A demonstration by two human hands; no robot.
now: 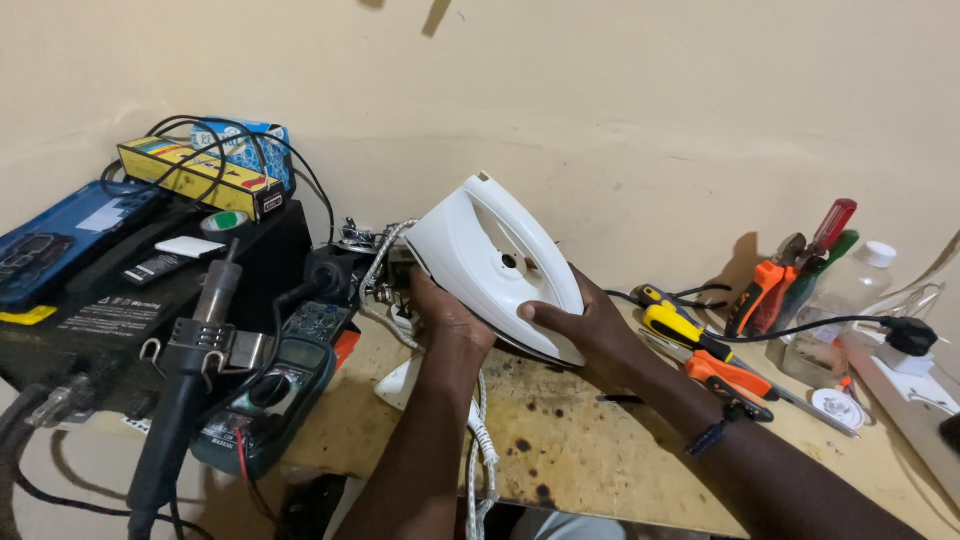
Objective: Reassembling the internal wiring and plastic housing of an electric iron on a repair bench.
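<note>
My left hand (447, 318) grips the white iron shell (497, 262) from beneath, fingers hidden behind it; my right hand (590, 335) clamps its lower edge, thumb on top — raised above the stained bench (590, 440), its underside unseen.

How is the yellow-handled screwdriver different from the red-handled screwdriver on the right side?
The yellow-handled screwdriver lies flat on the workbench, while the red-handled screwdriver stands nearly upright, leaning near the wall. The yellow handle has black parts; the red handle is one translucent colour. The yellow one lies closer to the right hand, which holds the white iron housing. Neither is being touched.
</note>
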